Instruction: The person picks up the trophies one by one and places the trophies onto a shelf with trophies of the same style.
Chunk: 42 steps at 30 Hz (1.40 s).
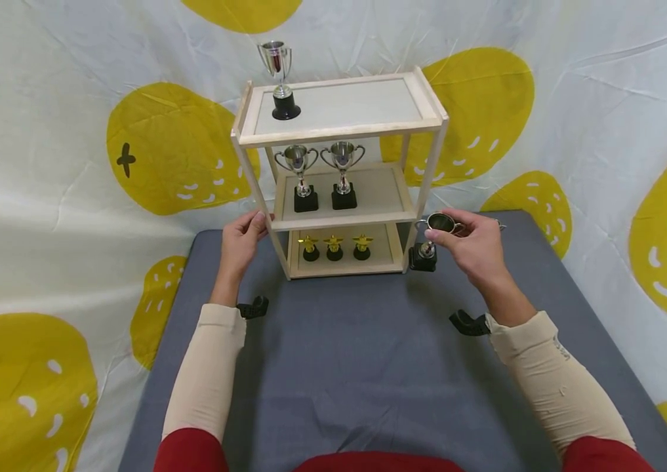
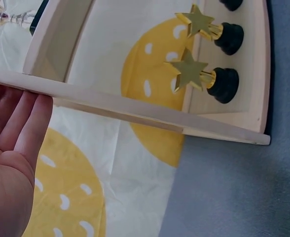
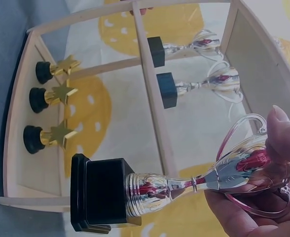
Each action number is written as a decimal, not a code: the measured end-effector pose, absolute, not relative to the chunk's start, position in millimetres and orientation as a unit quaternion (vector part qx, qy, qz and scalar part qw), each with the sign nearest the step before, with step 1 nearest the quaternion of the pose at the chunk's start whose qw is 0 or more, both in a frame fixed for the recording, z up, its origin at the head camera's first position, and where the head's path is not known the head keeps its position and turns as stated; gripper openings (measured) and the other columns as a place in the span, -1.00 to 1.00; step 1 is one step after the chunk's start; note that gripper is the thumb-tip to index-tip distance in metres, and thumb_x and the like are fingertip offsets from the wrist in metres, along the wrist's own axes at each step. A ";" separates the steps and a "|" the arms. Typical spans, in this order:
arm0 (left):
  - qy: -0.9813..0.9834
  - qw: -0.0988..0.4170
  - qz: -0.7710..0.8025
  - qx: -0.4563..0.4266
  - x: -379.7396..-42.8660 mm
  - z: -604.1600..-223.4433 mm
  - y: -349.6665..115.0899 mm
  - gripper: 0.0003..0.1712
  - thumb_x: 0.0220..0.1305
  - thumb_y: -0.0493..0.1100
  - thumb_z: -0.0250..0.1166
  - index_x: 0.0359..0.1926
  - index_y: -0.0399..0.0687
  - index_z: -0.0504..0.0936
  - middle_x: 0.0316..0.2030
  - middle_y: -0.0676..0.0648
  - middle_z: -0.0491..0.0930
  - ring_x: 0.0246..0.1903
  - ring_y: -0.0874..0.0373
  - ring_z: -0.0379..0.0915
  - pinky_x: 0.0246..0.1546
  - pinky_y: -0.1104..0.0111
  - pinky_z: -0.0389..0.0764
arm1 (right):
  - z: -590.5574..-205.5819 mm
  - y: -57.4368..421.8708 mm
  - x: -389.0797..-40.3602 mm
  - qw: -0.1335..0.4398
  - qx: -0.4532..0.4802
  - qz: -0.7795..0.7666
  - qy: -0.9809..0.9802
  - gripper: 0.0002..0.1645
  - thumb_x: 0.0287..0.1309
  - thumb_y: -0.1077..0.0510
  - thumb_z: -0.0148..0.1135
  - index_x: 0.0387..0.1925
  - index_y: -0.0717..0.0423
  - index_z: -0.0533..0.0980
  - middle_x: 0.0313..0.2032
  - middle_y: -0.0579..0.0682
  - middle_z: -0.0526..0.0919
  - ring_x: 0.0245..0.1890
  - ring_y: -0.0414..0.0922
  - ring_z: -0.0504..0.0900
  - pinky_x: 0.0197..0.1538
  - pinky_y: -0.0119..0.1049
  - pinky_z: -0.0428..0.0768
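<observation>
A three-tier wooden shelf (image 1: pixel 342 223) stands on the grey table. At its left side, my left hand (image 1: pixel 241 236) holds the left upright post between thumb and fingers; the left wrist view shows the fingers (image 2: pixel 29 116) against it. Beside the right post, my right hand (image 1: pixel 477 249) grips a silver trophy cup (image 3: pixel 184 187) by its bowl, its black square base held off the table. Two similar silver trophies (image 1: pixel 343 164) stand on the middle tier's left and centre. A taller silver trophy (image 1: pixel 277 65) with a round black base is on the top tier's left.
Several gold star trophies (image 1: pixel 333 248), on round black bases, line the bottom tier. The grey tabletop (image 1: pixel 345 367) spreads in front of the shelf. A white cloth with yellow fruit prints (image 1: pixel 180 144) hangs behind and at both sides.
</observation>
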State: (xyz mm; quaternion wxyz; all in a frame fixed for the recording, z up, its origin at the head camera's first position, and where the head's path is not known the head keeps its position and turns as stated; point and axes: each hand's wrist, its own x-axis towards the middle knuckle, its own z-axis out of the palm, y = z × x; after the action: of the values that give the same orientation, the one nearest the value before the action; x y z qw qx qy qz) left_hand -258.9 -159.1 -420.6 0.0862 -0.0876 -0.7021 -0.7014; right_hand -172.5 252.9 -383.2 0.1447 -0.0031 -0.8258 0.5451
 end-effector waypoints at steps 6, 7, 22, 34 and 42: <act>-0.709 0.089 -0.693 -0.093 -249.5 -412.0 -157.2 -0.58 0.44 -0.19 0.15 0.13 -0.46 0.57 0.06 -0.58 0.53 0.07 -0.17 0.62 0.12 0.19 0.61 | -376.9 247.9 -171.5 0.143 -0.003 0.550 -0.823 -0.37 0.01 0.13 0.53 0.16 0.15 0.58 -0.40 -0.39 0.61 -0.48 -0.29 0.51 -0.51 -0.45 0.46; -0.709 0.089 -0.693 -0.092 -248.9 -411.7 -157.2 -0.58 0.44 -0.19 0.15 0.14 -0.46 0.57 0.06 -0.58 0.53 0.07 -0.19 0.61 0.13 0.18 0.60 | -375.7 247.1 -171.5 0.142 -0.004 0.548 -0.824 -0.36 0.01 0.12 0.53 0.17 0.14 0.59 -0.39 -0.38 0.60 -0.49 -0.29 0.51 -0.50 -0.45 0.46; -0.708 0.086 -0.697 -0.076 -248.3 -410.3 -156.1 -0.59 0.43 -0.21 0.17 0.14 -0.46 0.57 0.05 -0.54 0.56 0.12 -0.30 0.52 0.15 0.11 0.56 | -360.6 236.9 -174.0 0.141 0.003 0.555 -0.820 -0.39 -0.03 0.15 0.56 0.12 0.13 0.62 -0.43 -0.41 0.61 -0.52 -0.30 0.51 -0.48 -0.45 0.47; -0.713 0.091 -0.693 -0.061 -249.3 -409.6 -153.8 -0.59 0.42 -0.17 0.18 0.12 -0.42 0.60 0.04 -0.52 0.57 0.07 -0.18 0.61 0.14 0.12 0.58 | -347.1 227.6 -174.1 0.152 0.019 0.542 -0.826 -0.43 -0.01 0.14 0.54 0.10 0.10 0.64 0.01 0.02 0.68 -0.47 -0.30 0.54 -0.46 -0.48 0.50; -0.710 0.089 -0.696 -0.058 -249.5 -409.3 -153.3 -0.59 0.42 -0.18 0.19 0.14 -0.40 0.59 0.05 -0.52 0.56 0.10 -0.17 0.60 0.14 0.12 0.57 | -342.3 224.6 -175.2 0.148 0.029 0.541 -0.827 -0.43 0.01 0.12 0.53 0.11 0.13 0.62 0.11 0.10 0.64 -0.45 -0.28 0.52 -0.44 -0.49 0.50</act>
State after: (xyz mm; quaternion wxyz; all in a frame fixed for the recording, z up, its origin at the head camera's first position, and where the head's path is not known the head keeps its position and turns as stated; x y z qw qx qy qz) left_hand -249.5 -153.3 -409.3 0.0894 -0.0584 -0.7101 -0.6959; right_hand -175.2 224.6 -342.3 0.1483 0.0293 -0.8274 0.5409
